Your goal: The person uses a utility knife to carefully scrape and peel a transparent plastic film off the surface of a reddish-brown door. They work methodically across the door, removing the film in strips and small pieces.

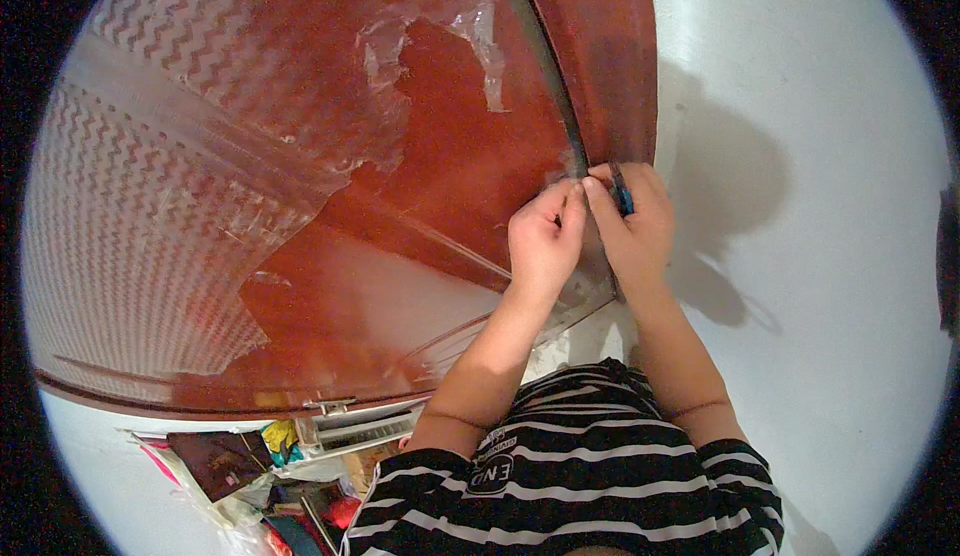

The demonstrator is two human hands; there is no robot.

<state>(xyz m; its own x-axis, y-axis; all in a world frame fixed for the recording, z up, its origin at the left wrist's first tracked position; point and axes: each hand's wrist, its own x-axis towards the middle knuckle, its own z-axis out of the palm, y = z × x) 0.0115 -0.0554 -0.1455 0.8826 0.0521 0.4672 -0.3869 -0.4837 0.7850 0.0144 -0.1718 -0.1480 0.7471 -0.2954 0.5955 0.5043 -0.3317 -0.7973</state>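
Note:
A large red-brown panel [450, 120], which looks like a door, fills the left of the view and is partly covered with torn, zigzag-patterned plastic film [180, 211]. Along its right edge runs a dark strip [551, 53]. My left hand [546, 229] has thumb and forefinger pinched together at this strip; what lies between them is hidden. Meeting it from the other side, my right hand [641, 218] has its thumb tip at the same spot. A small black-and-blue tool [621, 194] sits in the right fingers; its kind is unclear.
A red-brown frame [619, 53] borders the strip, with a white wall [810, 105] to the right. Loose film [491, 68] hangs from the panel. At lower left, beneath a metal fitting [330, 406], lie a dark box [217, 462], plastic bags [240, 537] and other clutter.

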